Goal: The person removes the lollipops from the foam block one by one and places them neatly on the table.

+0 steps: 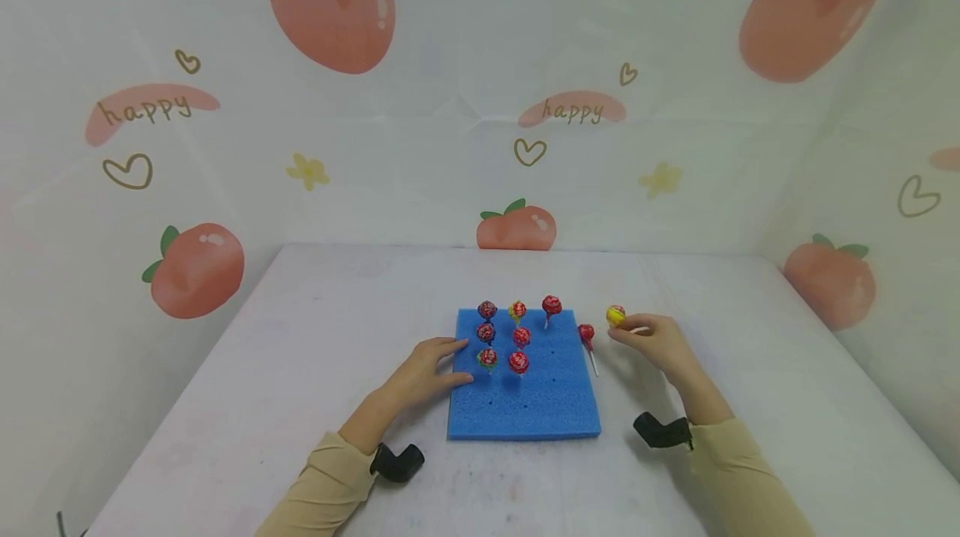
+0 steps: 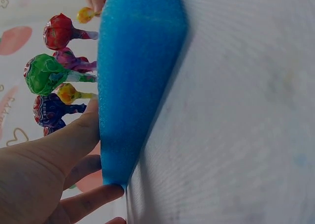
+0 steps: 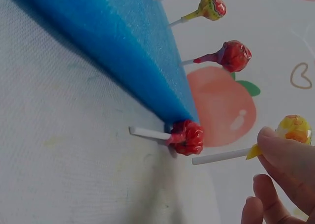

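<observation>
A blue foam block (image 1: 547, 412) lies on the table with several wrapped lollipops standing in it, among them a green one (image 2: 45, 74) and a red one (image 3: 235, 56). My left hand (image 1: 423, 370) rests against the block's left edge, thumb and fingers extended and spread apart. To the right of the block, my right hand (image 1: 660, 343) pinches a yellow lollipop (image 3: 294, 129) between thumb and forefinger near its head. The white stick of this lollipop points away from the palm, toward the block. Another red lollipop (image 1: 587, 333) lies beside the block's right edge.
Several small holes show in the near and right part of the foam. The white table (image 1: 337, 295) runs back to a white curtain (image 1: 435, 178) printed with fruit. A black wrist mount (image 1: 663, 430) sits at the right wrist, another (image 1: 399, 464) at the left.
</observation>
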The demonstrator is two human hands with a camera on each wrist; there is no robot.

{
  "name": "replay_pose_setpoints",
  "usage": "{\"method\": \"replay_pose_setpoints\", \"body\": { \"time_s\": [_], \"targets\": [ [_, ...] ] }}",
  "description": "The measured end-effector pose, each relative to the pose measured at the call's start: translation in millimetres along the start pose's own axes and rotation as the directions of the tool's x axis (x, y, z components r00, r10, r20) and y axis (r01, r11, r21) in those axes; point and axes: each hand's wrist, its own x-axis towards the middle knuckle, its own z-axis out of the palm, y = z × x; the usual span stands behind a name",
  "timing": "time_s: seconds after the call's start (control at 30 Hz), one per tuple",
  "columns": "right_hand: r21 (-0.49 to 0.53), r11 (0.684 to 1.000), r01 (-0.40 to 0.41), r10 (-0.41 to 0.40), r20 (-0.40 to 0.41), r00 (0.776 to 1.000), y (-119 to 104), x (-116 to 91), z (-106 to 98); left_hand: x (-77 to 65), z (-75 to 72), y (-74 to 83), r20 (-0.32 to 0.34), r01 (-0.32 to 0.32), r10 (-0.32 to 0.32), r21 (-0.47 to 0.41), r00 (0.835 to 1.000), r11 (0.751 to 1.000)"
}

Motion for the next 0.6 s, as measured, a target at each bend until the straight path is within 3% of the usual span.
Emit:
{"method": "replay_pose_setpoints", "body": {
  "time_s": [0.6],
  "targets": [
    [-0.04, 0.996, -0.081, 0.082, 0.034, 0.996, 9.6, 3.7, 2.0, 0.8, -0.1, -1.2, -0.01, -0.02, 0.02, -0.009, 1.0, 1.0]
  ]
}}
